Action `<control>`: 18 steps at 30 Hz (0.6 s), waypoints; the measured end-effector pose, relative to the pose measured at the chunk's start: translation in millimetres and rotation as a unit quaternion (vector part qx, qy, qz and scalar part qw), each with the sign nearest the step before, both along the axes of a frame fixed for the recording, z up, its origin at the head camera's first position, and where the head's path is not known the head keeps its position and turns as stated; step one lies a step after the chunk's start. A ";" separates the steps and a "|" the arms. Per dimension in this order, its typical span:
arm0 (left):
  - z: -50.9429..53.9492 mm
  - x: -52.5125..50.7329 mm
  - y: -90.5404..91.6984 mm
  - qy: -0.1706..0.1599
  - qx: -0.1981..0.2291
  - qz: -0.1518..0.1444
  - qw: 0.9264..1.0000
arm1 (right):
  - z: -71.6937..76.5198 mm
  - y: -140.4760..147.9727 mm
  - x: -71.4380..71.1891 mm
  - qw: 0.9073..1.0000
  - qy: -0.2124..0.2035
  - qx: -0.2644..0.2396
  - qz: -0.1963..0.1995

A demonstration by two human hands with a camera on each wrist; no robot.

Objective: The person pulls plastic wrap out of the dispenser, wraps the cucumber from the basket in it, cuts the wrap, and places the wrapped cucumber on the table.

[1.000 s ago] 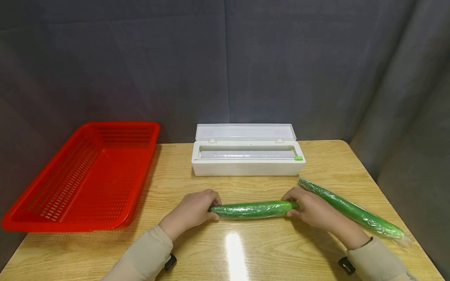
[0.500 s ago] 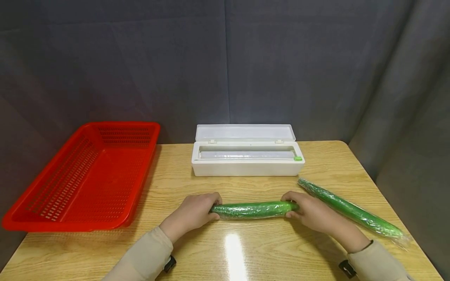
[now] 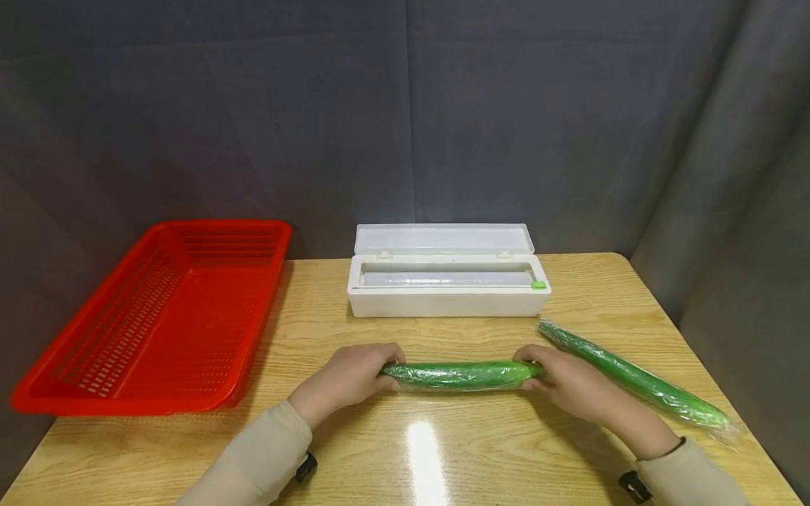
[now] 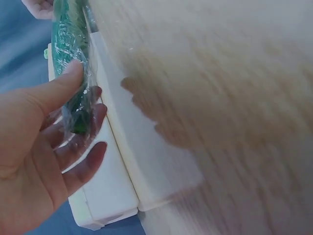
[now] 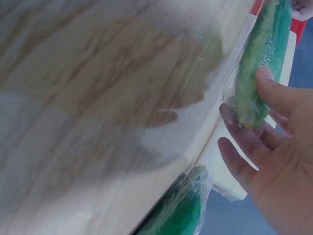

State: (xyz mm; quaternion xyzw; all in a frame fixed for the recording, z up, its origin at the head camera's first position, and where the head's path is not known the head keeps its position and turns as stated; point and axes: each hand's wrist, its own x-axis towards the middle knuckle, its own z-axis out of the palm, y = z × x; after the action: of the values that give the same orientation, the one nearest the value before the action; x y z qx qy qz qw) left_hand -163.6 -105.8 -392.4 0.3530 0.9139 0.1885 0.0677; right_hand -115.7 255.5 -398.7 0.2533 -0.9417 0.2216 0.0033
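A cucumber (image 3: 462,376) in clear plastic film lies crosswise between both hands in the head view. My left hand (image 3: 359,374) grips its left end; in the left wrist view the thumb presses on the film and the fingers curl beneath the cucumber (image 4: 71,44). At the paler right end, my right hand (image 3: 569,379) pinches the cucumber (image 5: 257,68) between thumb and fingers, as the right wrist view shows. Loose film bunches around both tips. Just right of that hand, a second wrapped cucumber (image 3: 639,379) lies slantwise on the table.
Behind the hands stands a white cling film box (image 3: 449,304), its lid (image 3: 443,239) raised and a roll inside. A red plastic basket (image 3: 253,351) is at the left of the wooden table (image 3: 354,464). A grey curtain (image 3: 405,126) hangs behind.
Both hands keep their hold on the cucumber's ends. Hands and cucumber sit slightly farther right in the head view, where the basket and box also shift a little.
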 end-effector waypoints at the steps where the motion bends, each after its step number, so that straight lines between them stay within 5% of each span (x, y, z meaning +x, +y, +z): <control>1: -0.4 -1.6 0.3 -0.005 0.004 -0.002 1.000 | 0.5 1.7 1.2 1.000 -0.002 -0.004 -0.002; 9: 1.8 -12.2 14.7 -0.051 0.022 -0.028 0.998 | 5.5 22.6 16.5 0.999 -0.010 -0.025 -0.046; 18: 3.3 -18.4 50.7 -0.046 0.011 -0.053 0.997 | 7.4 51.3 36.8 0.995 -0.018 -0.016 -0.098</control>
State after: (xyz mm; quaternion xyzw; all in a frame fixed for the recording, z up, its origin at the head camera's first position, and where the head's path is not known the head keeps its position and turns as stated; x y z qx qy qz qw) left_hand -182.0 -55.1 -389.1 0.3923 0.8879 0.2107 0.1156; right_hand -78.9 306.8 -391.3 0.1562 -0.9580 0.2401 0.0122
